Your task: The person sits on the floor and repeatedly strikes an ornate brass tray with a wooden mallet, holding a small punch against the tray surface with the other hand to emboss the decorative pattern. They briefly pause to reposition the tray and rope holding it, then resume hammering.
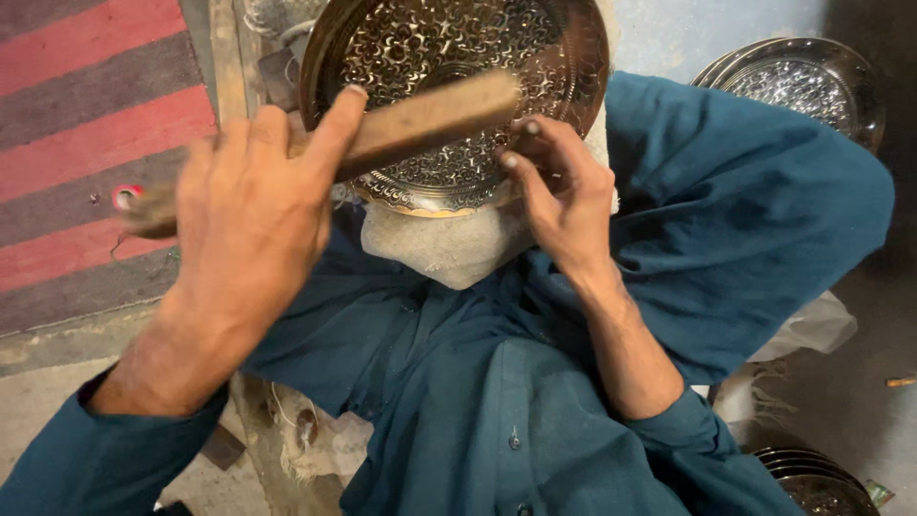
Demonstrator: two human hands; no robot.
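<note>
While left fingers (250, 205) clench a wooden mallet (420, 119), right fingers (564, 182) pinch the engraved plate (458, 57).

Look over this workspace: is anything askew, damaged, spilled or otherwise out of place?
Nothing stands out. The engraved metal tray rests tilted on a grey cloth pad. The left hand grips a wooden mallet; the right hand is at the tray's rim. A second patterned tray lies nearby.
</note>
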